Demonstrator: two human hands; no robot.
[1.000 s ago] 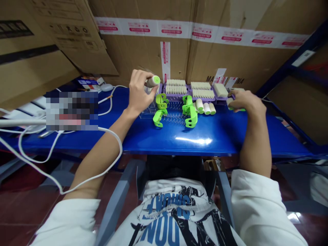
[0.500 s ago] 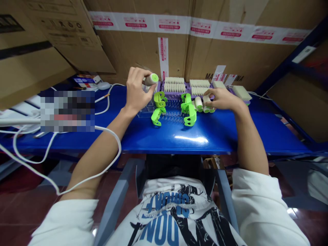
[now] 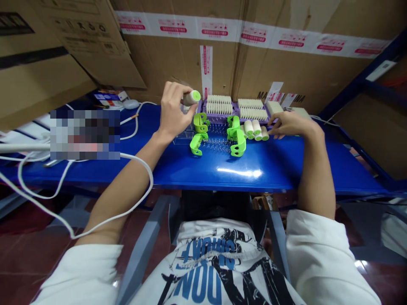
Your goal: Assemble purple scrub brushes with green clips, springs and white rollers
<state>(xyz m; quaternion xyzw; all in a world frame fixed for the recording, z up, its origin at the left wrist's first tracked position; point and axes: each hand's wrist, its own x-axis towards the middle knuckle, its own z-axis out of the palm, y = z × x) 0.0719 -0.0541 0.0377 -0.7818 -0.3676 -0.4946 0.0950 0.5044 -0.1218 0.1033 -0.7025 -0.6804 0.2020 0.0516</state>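
My left hand (image 3: pixel 174 108) is closed around a white cylinder with a green end cap (image 3: pixel 191 98), held tilted above the back of the blue table. On the table between my hands lie bright green curved clip-like pieces (image 3: pixel 238 142), with rows of thin metal pins (image 3: pixel 216 145) between them. A small pile of similar white cylinders (image 3: pixel 254 128) with green ends lies to their right. Just right of that pile hovers my right hand (image 3: pixel 291 123), palm down, fingers bent and apart, with nothing visible in them.
Purple holders (image 3: pixel 219 119) carrying cream ribbed blocks (image 3: pixel 219 104) line the back against a cardboard wall (image 3: pixel 178 59). A clear plastic box (image 3: pixel 183 137) sits below my left hand. White cables (image 3: pixel 149 173) cross the left side, one looping over my left forearm.
My right hand has let go of a white cylinder on the pile and moved away to the right. My left hand still holds its cylinder, nearly unmoved.
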